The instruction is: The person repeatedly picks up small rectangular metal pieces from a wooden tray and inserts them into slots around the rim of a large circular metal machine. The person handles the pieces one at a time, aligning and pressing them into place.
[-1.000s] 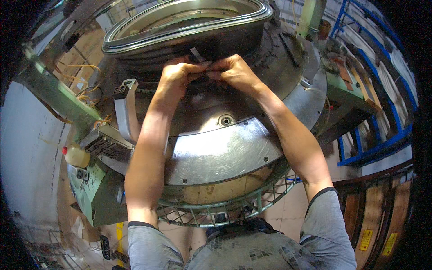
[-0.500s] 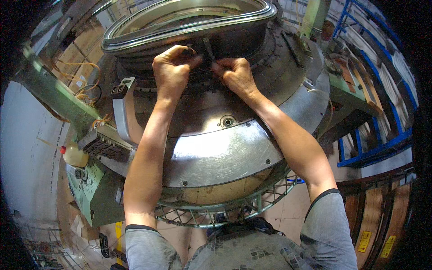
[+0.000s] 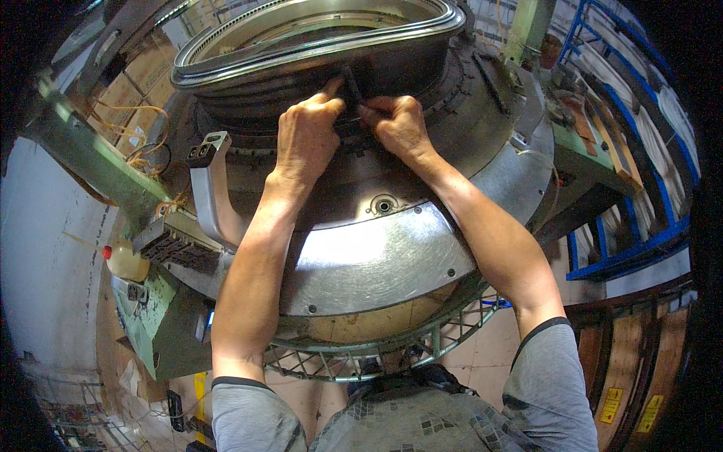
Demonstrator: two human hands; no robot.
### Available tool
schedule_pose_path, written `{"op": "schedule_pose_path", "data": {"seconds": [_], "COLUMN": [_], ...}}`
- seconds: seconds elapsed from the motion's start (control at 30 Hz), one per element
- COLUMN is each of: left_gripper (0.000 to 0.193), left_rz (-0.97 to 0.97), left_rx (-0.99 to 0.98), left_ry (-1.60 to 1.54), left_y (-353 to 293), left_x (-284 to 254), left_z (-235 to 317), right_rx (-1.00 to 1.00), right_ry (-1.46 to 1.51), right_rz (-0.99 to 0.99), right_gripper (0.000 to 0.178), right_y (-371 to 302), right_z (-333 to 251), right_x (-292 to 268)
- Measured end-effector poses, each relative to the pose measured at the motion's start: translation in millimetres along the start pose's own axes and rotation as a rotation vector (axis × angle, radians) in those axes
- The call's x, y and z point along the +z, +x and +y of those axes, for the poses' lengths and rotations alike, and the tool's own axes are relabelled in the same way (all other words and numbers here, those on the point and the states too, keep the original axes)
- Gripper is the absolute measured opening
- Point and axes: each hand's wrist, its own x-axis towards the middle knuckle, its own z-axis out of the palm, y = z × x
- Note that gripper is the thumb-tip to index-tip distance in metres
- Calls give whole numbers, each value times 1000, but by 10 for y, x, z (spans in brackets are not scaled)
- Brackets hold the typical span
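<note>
My right hand pinches the lower end of a thin, dark flat strip, which stands nearly upright against the dark wall of a round machine drum. Close beside it on the left is my left hand. Its index finger reaches up along the drum wall near the strip, while the other fingers are curled in. What those curled fingers hold, if anything, is hidden. Around the drum's foot runs a dark ring-shaped bed, and a bright metal plate lies nearer to me, below both wrists.
A curved metal bracket rises left of my left forearm. Green machine arms flank the bed. A red-capped bottle stands at left. A blue rack with white rolls is at right, and a green lattice ring curves below.
My left hand has turned and shifted right toward the strip, its index finger now stretched upward. My right hand keeps its pinch and has barely moved.
</note>
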Motion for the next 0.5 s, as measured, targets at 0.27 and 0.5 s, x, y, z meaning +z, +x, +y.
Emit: {"op": "schedule_pose_path", "data": {"seconds": [0.27, 0.5], "left_gripper": [21, 20], "left_rz": [-36, -13], "left_rx": [-28, -8], "left_ry": [8, -14], "left_y": [-9, -19], "left_x": [18, 51], "left_z": [7, -23], "right_rx": [-26, -50], "right_ry": [-42, -19], "right_rz": [34, 36], "right_gripper": [24, 21], "right_y": [4, 22], "right_z": [32, 85], "right_x": [22, 42]}}
